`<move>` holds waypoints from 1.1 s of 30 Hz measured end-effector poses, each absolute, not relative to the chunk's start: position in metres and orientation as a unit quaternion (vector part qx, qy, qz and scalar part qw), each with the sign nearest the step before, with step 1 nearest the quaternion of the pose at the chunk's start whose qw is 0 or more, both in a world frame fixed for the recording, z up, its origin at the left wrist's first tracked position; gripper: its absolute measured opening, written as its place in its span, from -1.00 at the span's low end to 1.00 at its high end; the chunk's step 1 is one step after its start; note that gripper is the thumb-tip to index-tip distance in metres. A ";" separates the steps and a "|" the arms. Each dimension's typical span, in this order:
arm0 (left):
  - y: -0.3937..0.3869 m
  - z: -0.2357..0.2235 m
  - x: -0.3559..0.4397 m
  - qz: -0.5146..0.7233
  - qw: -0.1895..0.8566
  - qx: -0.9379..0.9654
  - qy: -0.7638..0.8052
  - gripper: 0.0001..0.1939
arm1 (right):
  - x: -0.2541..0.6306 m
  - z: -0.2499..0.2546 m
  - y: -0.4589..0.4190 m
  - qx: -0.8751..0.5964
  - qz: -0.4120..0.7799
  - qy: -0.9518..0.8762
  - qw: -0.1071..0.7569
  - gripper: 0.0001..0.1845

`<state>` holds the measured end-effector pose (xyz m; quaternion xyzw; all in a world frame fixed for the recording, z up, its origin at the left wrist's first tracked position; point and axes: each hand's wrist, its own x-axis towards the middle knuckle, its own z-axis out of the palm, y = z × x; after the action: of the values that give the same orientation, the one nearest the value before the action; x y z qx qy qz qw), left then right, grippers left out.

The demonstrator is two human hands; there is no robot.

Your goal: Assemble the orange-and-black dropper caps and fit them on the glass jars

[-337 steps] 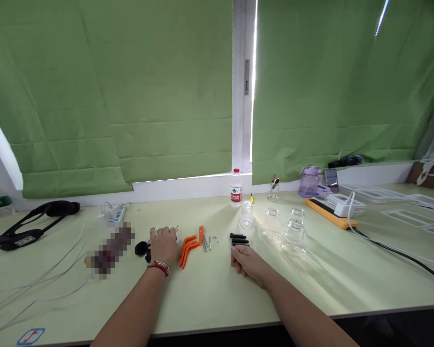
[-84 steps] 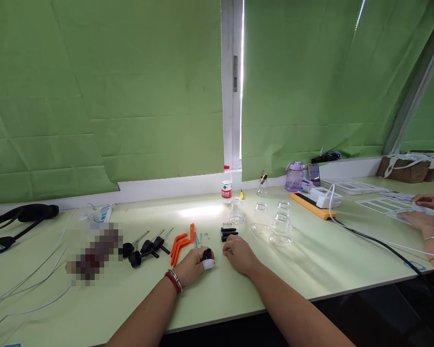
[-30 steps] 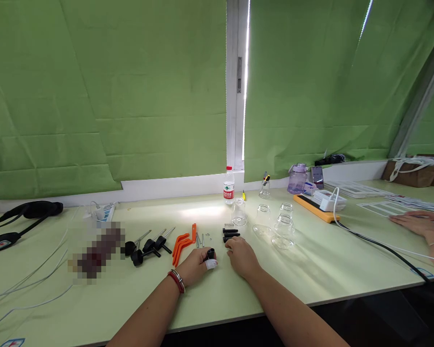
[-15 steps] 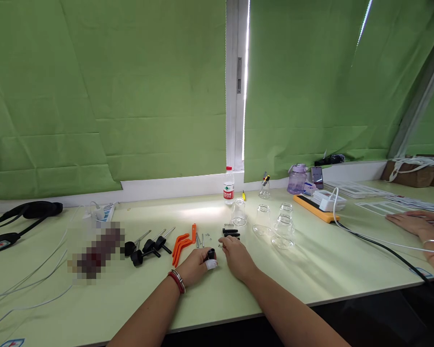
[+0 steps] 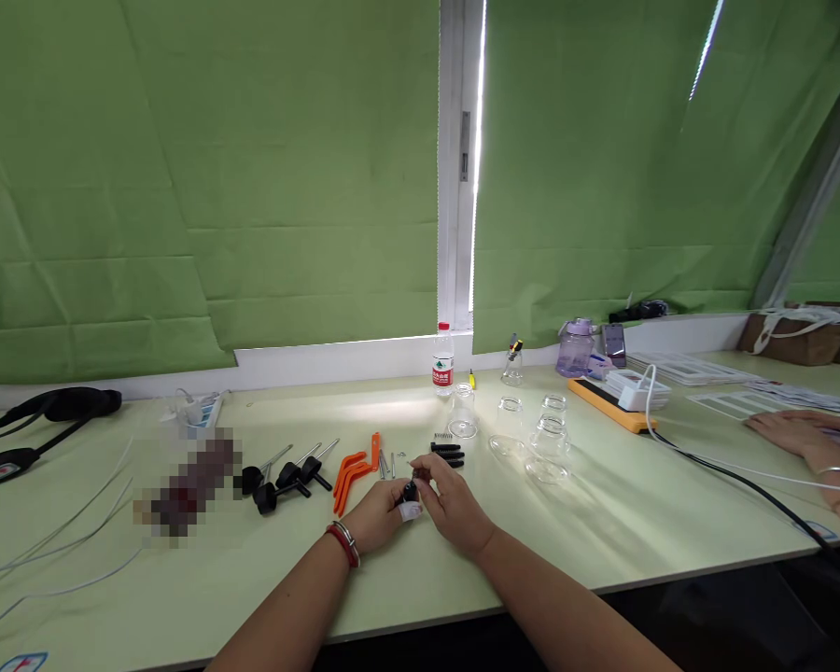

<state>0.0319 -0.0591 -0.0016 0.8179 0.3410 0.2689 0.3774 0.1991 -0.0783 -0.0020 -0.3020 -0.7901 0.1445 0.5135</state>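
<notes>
My left hand (image 5: 378, 515) rests on the pale green table (image 5: 602, 541), fingers curled round a small black cylindrical part (image 5: 410, 489); a white bandage wraps one fingertip. My right hand (image 5: 452, 499) has its fingers pinched together at the top of that black part, holding something too small to name. Just beyond lie two black ribbed parts (image 5: 449, 455), a few metal pins (image 5: 386, 464), orange plastic levers (image 5: 354, 469) and black-knobbed rods (image 5: 287, 478). Clear glass cups (image 5: 546, 439) stand to the right.
A water bottle (image 5: 443, 360) stands by the window sill. A black cable (image 5: 735, 478) crosses the table's right side, running from an orange-and-white box (image 5: 620, 394). Another person's hand (image 5: 802, 434) lies at the far right. White cables (image 5: 63, 551) and a black strap (image 5: 42, 425) lie left.
My right hand has moved left from the black ribbed parts to the black part held by my left hand, its fingers now pinched at it. The left hand has stayed put.
</notes>
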 end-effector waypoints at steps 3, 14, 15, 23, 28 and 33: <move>-0.059 -0.002 0.032 0.270 0.378 0.819 0.337 -0.93 | 0.200 -0.002 -0.078 -0.315 0.144 -0.787 0.511 -0.78; -0.062 0.002 0.033 0.298 0.418 0.789 0.337 -0.80 | 0.202 -0.002 -0.078 -0.302 0.165 -0.817 0.462 -0.76; -0.064 0.004 0.033 0.302 0.420 0.785 0.341 -0.78 | 0.202 -0.002 -0.079 -0.304 0.166 -0.818 0.460 -0.75; -0.070 0.008 0.032 0.301 0.395 0.782 0.376 -0.79 | 0.202 0.000 -0.080 -0.300 0.166 -0.824 0.451 -0.70; -0.068 0.006 0.031 0.300 0.421 0.754 0.406 -0.82 | 0.203 0.002 -0.081 -0.304 0.173 -0.833 0.429 -0.65; -0.064 0.001 0.029 0.312 0.396 0.740 0.446 -0.87 | 0.204 0.000 -0.081 -0.304 0.189 -0.856 0.372 -0.59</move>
<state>0.0293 -0.0642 0.0011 0.7395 0.4458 0.3120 0.3963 0.2037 -0.0810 0.0001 -0.3040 -0.8563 0.1887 0.3724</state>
